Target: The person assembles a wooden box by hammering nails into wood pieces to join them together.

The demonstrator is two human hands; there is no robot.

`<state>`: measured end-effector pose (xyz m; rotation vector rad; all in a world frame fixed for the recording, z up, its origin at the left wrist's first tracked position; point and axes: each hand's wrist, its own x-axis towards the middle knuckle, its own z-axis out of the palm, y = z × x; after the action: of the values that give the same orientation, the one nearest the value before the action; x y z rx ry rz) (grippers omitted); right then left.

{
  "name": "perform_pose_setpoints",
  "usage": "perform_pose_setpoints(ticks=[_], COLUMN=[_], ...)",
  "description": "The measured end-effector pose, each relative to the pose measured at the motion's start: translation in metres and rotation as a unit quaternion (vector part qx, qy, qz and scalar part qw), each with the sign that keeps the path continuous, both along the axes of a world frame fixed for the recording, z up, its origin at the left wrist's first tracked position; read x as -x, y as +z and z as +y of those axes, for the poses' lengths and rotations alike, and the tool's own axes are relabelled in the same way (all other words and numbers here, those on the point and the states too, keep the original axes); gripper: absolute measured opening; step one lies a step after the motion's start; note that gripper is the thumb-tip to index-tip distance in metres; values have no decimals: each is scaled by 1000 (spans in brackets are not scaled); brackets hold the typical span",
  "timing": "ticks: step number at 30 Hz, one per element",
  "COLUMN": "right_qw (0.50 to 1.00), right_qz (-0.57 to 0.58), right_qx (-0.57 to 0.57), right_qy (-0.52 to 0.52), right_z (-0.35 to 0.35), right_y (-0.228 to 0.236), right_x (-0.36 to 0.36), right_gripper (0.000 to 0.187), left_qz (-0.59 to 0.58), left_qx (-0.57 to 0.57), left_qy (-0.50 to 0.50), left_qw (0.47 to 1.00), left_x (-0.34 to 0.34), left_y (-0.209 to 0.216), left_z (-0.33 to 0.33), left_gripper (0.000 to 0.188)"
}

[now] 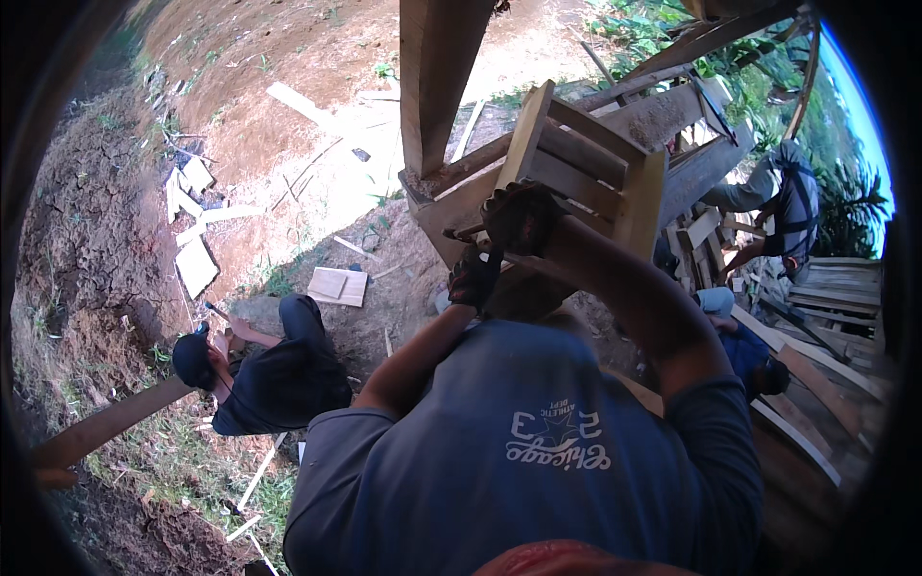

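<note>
A slatted wooden crate (586, 173) of pale boards is held up in front of my chest, tilted, against a thick wooden post (437, 77). My right hand (523, 216), in a dark work glove, grips the crate's near lower corner. Just below it, my left hand (473, 278), also in a dark glove, is closed on the crate's bottom edge. A thin dark rod (461, 233) pokes out beside the hands. My blue shirt fills the lower middle of the view.
A person in dark clothes and a cap (279, 374) crouches at lower left beside a long plank (106, 427). Another person in grey (783, 197) bends over stacked planks (836, 288) on the right; a third in blue (744, 350) is below. Board offcuts (197, 264) lie on the dirt.
</note>
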<state>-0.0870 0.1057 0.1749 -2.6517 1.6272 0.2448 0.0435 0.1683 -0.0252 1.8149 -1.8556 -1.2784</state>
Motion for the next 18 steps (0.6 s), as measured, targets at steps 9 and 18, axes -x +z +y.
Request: perform_pose_setpoints(ticks=[9, 18], right_qw=[996, 992], right_qz=[5, -47], right_qx=[91, 110], right_qy=[4, -32], right_z=[12, 47], right_y=[-46, -17], right_x=[-19, 4], right_gripper=[15, 12], left_qz=[15, 103], left_qx=[-4, -10], left_qy=[-54, -60], left_qw=[998, 993], left_x=[-11, -13], left_y=[-56, 11], left_z=[1, -11], left_gripper=[79, 69])
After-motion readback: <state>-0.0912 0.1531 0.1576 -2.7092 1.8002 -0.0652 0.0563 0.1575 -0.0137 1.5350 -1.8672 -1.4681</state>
